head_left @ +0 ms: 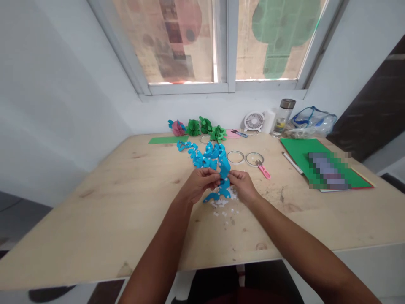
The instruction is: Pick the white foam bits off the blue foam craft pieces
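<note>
Between my two hands, a little above the wooden table (pixel 142 211), is a curvy blue paper cutout (pixel 225 165) with small white squares on it. My left hand (pixel 202 182) pinches its left edge, and my right hand (pixel 243 183) pinches its right edge. More blue paper cutouts (pixel 202 158), also dotted with white, lie in a heap just beyond my left hand. One blue curved piece (pixel 211 197) rests below my fingers, beside a scatter of small white bits (pixel 221 203). The fingertips partly cover the held paper.
Two tape rolls (pixel 236 157) and pink-handled scissors (pixel 264 171) lie right of the cutouts. Behind stand green paper flowers (pixel 205 126), a small white fan (pixel 254 122) and a glass bottle (pixel 282 119). Green sheets (pixel 297 147) and a white pen (pixel 292 162) are at right.
</note>
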The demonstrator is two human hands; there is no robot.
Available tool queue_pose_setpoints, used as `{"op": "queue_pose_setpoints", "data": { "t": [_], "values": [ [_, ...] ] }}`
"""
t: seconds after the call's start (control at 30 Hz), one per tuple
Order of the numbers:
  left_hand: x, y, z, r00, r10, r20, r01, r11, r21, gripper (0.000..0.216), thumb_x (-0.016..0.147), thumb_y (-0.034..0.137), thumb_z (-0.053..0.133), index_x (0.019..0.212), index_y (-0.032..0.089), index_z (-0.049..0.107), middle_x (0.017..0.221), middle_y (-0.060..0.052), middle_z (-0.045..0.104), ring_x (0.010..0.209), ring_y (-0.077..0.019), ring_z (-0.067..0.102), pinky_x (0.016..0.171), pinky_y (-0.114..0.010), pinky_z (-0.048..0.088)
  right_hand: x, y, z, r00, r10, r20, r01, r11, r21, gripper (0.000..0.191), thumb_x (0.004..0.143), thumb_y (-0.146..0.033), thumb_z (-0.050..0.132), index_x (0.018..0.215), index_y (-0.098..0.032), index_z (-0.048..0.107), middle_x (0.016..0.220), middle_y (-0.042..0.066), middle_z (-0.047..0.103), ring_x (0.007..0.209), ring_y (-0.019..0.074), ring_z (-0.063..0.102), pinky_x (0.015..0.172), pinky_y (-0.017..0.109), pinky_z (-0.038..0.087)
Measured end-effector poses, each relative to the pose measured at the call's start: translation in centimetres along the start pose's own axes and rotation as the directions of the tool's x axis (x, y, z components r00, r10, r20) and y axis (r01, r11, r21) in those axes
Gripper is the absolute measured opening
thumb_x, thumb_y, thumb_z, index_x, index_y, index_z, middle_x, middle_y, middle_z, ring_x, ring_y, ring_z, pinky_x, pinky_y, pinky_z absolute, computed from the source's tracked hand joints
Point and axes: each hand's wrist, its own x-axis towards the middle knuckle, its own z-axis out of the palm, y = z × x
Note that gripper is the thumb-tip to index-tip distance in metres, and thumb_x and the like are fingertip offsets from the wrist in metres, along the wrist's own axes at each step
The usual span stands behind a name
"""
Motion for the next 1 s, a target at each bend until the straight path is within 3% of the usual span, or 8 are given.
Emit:
{"op": "queue_pose_setpoints", "data": {
  "t": [0.2, 0.43, 1.0],
  "values": [
    [0.8, -0.8, 0.7, 0.986, 0.101, -0.130, -0.085, 0.988, 0.127, 0.025, 0.054, 0.035, 0.075, 0.060, 0.014, 0.063, 0.046, 0.000, 0.056, 0.040, -0.0077, 0.044, 0.039, -0.021, 0.031, 0.1, 0.4, 0.0, 1.000, -0.023, -0.003, 0.023, 0.998, -0.051, 0.028, 0.061, -0.045, 0.071, 0.063, -0.017, 0.067, 0.050, -0.001, 0.058, 0.050, 0.0136, 0.051, 0.048, 0.025, 0.037],
    [0.5, -0.9, 1.3, 0.956, 0.157, -0.247, -0.125, 0.982, 0.140, 0.020, 0.056, 0.033, 0.071, 0.060, 0.014, 0.063, 0.048, 0.000, 0.059, 0.041, -0.0076, 0.042, 0.040, -0.021, 0.031, -0.2, -0.2, 0.3, 0.999, -0.002, 0.041, 0.001, 1.000, 0.016, 0.026, 0.059, -0.041, 0.074, 0.059, -0.017, 0.065, 0.054, -0.001, 0.059, 0.050, 0.0121, 0.050, 0.050, 0.025, 0.037],
    [0.3, -0.9, 1.6, 0.947, 0.181, -0.264, -0.149, 0.979, 0.136, 0.019, 0.060, 0.033, 0.068, 0.059, 0.015, 0.061, 0.051, 0.000, 0.060, 0.041, -0.0072, 0.042, 0.041, -0.021, 0.031, -0.2, 0.0, 0.1, 0.997, -0.003, 0.081, 0.002, 1.000, 0.006, 0.026, 0.060, -0.038, 0.074, 0.051, -0.017, 0.060, 0.047, -0.002, 0.054, 0.047, 0.0107, 0.045, 0.052, 0.026, 0.036]
  ]
}}
